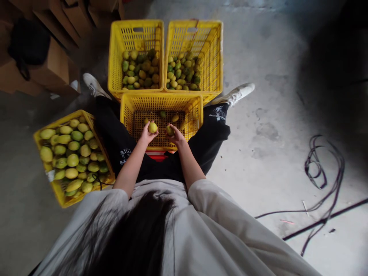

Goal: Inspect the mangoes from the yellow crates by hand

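Note:
My left hand point(148, 134) grips a yellow lemon point(152, 127), its fingers curled around the fruit. Across from it, my right hand point(177, 137) is closed on another, darker yellow-green lemon point(170, 130). Both hands are over the near yellow crate point(161, 98) between my legs. A green fruit point(163, 114) and a few yellow ones lie on that crate's floor. Behind it stand a back left crate point(112, 57) and a back right crate point(220, 57), each partly filled with green and yellow lemons.
At my left, a tilted yellow crate point(61, 199) is full of lemons point(73, 160). Cardboard boxes point(56, 65) with a black bag point(29, 41) on them stand at the far left. A black cable point(340, 168) lies coiled on the concrete floor at right.

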`<state>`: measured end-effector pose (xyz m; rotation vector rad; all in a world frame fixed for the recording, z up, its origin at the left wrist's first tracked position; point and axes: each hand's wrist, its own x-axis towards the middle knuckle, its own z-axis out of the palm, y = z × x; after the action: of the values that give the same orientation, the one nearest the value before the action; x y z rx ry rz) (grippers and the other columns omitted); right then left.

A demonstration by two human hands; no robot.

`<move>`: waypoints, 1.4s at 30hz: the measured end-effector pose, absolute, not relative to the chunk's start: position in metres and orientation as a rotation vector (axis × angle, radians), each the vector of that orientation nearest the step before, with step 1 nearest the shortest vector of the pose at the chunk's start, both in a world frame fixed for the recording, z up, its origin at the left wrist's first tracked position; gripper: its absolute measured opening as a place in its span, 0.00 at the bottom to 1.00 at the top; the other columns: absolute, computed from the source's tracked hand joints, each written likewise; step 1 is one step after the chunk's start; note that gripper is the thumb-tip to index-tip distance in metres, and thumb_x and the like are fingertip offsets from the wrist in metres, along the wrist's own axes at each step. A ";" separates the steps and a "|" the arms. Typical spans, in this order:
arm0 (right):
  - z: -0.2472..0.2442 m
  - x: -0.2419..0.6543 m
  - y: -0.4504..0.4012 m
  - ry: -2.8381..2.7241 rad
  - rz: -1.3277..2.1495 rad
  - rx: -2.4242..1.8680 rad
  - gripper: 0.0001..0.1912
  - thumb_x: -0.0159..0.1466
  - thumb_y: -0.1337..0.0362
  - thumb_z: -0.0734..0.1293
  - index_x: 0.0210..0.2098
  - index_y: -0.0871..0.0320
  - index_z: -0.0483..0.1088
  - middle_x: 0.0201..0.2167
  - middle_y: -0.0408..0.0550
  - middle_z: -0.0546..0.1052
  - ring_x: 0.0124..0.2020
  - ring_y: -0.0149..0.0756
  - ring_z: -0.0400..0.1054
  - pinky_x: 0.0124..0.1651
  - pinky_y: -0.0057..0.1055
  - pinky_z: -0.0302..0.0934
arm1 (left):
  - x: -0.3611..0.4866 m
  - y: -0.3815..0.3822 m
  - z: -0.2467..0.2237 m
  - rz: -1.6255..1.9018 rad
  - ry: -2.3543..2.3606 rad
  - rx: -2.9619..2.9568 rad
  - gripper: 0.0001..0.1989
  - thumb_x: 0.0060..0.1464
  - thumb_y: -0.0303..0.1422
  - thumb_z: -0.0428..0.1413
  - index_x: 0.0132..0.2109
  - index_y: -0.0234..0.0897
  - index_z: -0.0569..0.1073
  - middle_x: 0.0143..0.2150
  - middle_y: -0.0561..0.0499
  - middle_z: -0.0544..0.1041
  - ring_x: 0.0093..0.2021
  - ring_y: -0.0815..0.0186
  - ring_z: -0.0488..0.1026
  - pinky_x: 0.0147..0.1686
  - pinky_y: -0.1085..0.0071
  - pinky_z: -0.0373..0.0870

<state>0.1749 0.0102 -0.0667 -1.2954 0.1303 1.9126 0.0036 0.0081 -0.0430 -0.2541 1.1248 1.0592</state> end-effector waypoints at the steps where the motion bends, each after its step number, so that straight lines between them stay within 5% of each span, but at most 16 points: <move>1: -0.068 0.174 0.010 0.120 1.914 -1.298 0.09 0.69 0.62 0.75 0.38 0.53 0.71 0.26 0.38 0.76 0.30 0.32 0.77 0.22 0.19 0.66 | 0.004 0.008 -0.043 1.043 1.117 -0.258 0.12 0.71 0.41 0.58 0.53 0.40 0.79 0.32 0.51 0.77 0.30 0.67 0.76 0.30 0.74 0.72; 6: -0.071 0.172 0.012 0.139 1.891 -1.291 0.16 0.72 0.49 0.71 0.36 0.52 0.70 0.25 0.40 0.76 0.26 0.31 0.74 0.17 0.19 0.55 | 0.004 0.008 -0.041 0.906 1.241 -0.259 0.20 0.75 0.43 0.46 0.54 0.38 0.78 0.30 0.49 0.78 0.27 0.65 0.76 0.25 0.74 0.69; 11: -0.072 0.175 0.013 0.203 1.845 -1.308 0.03 0.71 0.60 0.68 0.41 0.50 0.73 0.21 0.34 0.71 0.22 0.31 0.69 0.21 0.22 0.60 | 0.006 0.009 -0.041 0.948 1.270 -0.209 0.14 0.67 0.36 0.60 0.56 0.39 0.78 0.31 0.51 0.80 0.28 0.66 0.78 0.27 0.76 0.70; 19: -0.072 0.176 0.010 0.193 1.885 -1.233 0.13 0.73 0.49 0.67 0.42 0.51 0.71 0.29 0.42 0.80 0.27 0.33 0.72 0.23 0.25 0.66 | 0.007 0.007 -0.046 0.959 1.326 -0.122 0.17 0.63 0.42 0.70 0.50 0.36 0.79 0.31 0.51 0.80 0.27 0.70 0.78 0.26 0.78 0.64; 23: -0.069 0.174 0.011 0.234 1.874 -1.211 0.07 0.72 0.55 0.67 0.44 0.50 0.73 0.25 0.37 0.76 0.24 0.31 0.69 0.25 0.24 0.67 | 0.007 0.009 -0.047 0.969 1.333 -0.161 0.18 0.67 0.48 0.65 0.52 0.38 0.78 0.30 0.52 0.78 0.25 0.70 0.74 0.25 0.77 0.61; 27: -0.071 0.172 0.013 0.187 1.812 -1.267 0.07 0.66 0.66 0.69 0.43 0.50 0.72 0.26 0.34 0.75 0.25 0.30 0.71 0.28 0.23 0.69 | 0.007 0.010 -0.046 0.943 1.333 -0.237 0.13 0.73 0.44 0.56 0.53 0.41 0.78 0.27 0.53 0.75 0.23 0.69 0.71 0.22 0.77 0.60; 32: -0.079 0.176 0.013 0.105 1.841 -1.248 0.06 0.61 0.64 0.70 0.37 0.49 0.69 0.27 0.39 0.74 0.34 0.38 0.78 0.37 0.32 0.77 | 0.008 0.010 -0.047 0.962 1.281 -0.235 0.12 0.72 0.39 0.55 0.52 0.38 0.79 0.32 0.51 0.79 0.24 0.71 0.69 0.21 0.78 0.57; 36: -0.077 0.182 0.009 0.103 1.820 -1.180 0.19 0.57 0.65 0.67 0.49 0.49 0.74 0.31 0.41 0.78 0.39 0.41 0.80 0.44 0.39 0.81 | 0.007 0.009 -0.051 0.966 1.295 -0.272 0.13 0.72 0.43 0.58 0.53 0.41 0.79 0.31 0.53 0.76 0.25 0.70 0.70 0.26 0.77 0.66; 38: -0.074 0.183 0.007 0.135 1.832 -1.168 0.22 0.58 0.65 0.67 0.52 0.49 0.73 0.32 0.41 0.81 0.39 0.40 0.80 0.41 0.38 0.80 | 0.007 0.009 -0.053 0.981 1.270 -0.268 0.15 0.72 0.46 0.57 0.54 0.42 0.79 0.32 0.52 0.77 0.27 0.69 0.72 0.29 0.75 0.71; 42: -0.068 0.182 0.008 0.245 1.897 -1.163 0.10 0.64 0.63 0.67 0.45 0.52 0.72 0.34 0.46 0.83 0.38 0.39 0.80 0.23 0.23 0.66 | 0.007 0.009 -0.052 0.999 1.235 -0.255 0.16 0.72 0.45 0.57 0.59 0.44 0.78 0.33 0.51 0.79 0.30 0.67 0.77 0.30 0.75 0.74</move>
<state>0.1818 0.0082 -0.0681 -1.1627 0.2453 1.8973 0.0071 0.0092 -0.0517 -0.2552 1.2353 0.9994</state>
